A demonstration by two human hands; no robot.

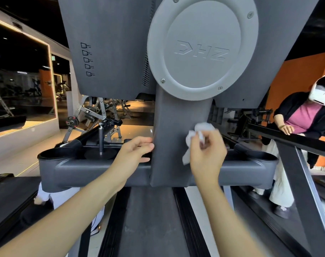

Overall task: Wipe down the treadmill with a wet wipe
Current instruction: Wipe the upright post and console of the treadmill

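Both forearms enter from the lower edge and reach forward to the treadmill (109, 52), seen from the rear of its console.

1. Far left: a cup holder (55, 154) sits at the end of the dark cross bar (95, 172). Beside it, a small stand (101, 138) rises from a round base.
2. Left of centre: the left hand (134, 152) is released, fingers extended, with fingertips touching the left edge of the central column (169, 145). It grasps nothing and appears to brace.
3. Centre right: the right hand (207, 153) is closed around the wet wipe (197, 134), which is bunched and pressed against the column face, below the round grey cover (202, 47).
4. Far right: a second cup holder (260, 155) is visible. Another person (304, 119) leans on a neighbouring machine.

Progress, as a judgement: wiping is under way on the lower column. No wet streaks are discernible, so completed areas cannot be confirmed. The round cover, upper housing, cross bar, cup holders and belt (150, 219) likely remain.
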